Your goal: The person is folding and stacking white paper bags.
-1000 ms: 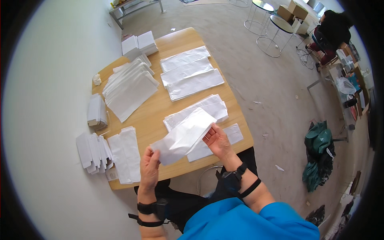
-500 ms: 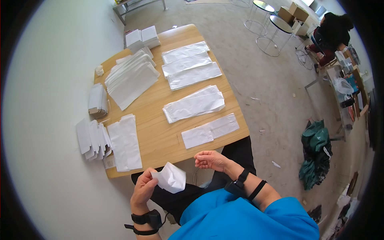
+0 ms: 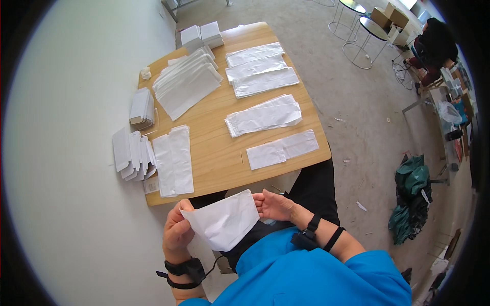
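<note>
My left hand [image 3: 177, 227] grips a white paper-like sheet [image 3: 224, 219] by its left corner, the thumb in front. The sheet hangs over my lap, in front of the table's near edge, and spreads out to the right. At its right edge is my right hand [image 3: 275, 205], palm turned up and fingers stretched out, the fingertips at or just behind the edge. Whether they touch it I cannot tell. Closest on the table lie a flat white strip [image 3: 283, 149] to the right and a stack of white sheets [image 3: 174, 162] to the left.
The wooden table [image 3: 214, 148] also holds a fanned pile of white sheets [image 3: 189, 86], folded white stacks [image 3: 265, 115] and small white boxes [image 3: 142, 108]. Green and black plastic bags [image 3: 411, 199] lie on the floor at right. A person [image 3: 436, 46] sits at a cluttered bench, far right.
The white sheet, crumpled before, is spread wider and faces me. My right hand's fingers, curled before, have straightened beside its right edge. The whole view has shifted slightly.
</note>
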Demonstrator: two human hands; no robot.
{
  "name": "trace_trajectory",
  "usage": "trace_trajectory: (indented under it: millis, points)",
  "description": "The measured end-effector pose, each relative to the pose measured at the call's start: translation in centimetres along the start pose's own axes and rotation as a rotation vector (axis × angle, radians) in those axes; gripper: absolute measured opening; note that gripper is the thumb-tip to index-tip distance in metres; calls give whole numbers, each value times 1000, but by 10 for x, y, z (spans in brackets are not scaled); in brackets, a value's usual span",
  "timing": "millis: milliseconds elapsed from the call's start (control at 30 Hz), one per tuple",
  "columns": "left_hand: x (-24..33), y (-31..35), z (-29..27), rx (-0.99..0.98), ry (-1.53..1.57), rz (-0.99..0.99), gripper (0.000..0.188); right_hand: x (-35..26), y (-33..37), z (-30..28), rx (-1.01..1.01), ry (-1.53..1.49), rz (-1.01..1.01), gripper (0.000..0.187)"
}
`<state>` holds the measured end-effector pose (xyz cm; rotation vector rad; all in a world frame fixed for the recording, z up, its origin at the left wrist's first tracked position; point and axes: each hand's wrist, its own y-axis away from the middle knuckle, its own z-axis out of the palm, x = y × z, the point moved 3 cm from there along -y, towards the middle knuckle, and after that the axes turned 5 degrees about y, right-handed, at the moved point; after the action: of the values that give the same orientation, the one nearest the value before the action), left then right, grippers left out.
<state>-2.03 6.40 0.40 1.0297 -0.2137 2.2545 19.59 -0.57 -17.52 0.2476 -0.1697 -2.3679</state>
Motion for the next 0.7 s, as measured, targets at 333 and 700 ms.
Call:
trace_trajectory:
  millis: [333,700]
  points:
    - [-37,-2,-75,491,-362,-135,9,-42,43,-12,739,798,-339,19]
    - [-103,-87,-158,649,-682,-99,16,-130,23,-70,1217,1395,-497,24]
